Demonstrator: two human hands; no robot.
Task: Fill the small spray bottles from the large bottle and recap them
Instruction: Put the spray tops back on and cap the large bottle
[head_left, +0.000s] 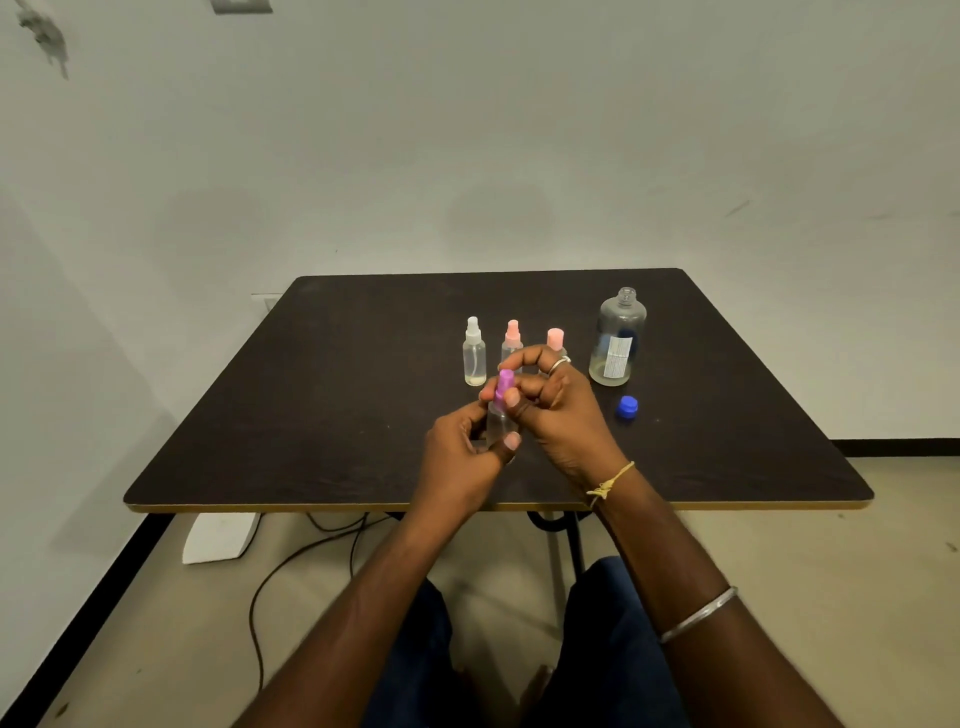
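Note:
My left hand (460, 454) grips the clear body of a small spray bottle (500, 423) above the dark table (311, 415). My right hand (553, 410) pinches its purple spray top (504, 387). Behind them stand three small spray bottles: one with a white top (474, 353), one with a pink top (512, 340) and one with a pink cap (555, 339), the last two partly hidden by my fingers. The large clear bottle (618, 338) stands uncapped at the right, with a little liquid at its bottom. Its blue cap (627, 407) lies in front of it.
The table's front edge (363, 506) runs just under my wrists. Below it are black cables (291, 566) and a white box (221, 538) on the floor. A white wall rises behind the table.

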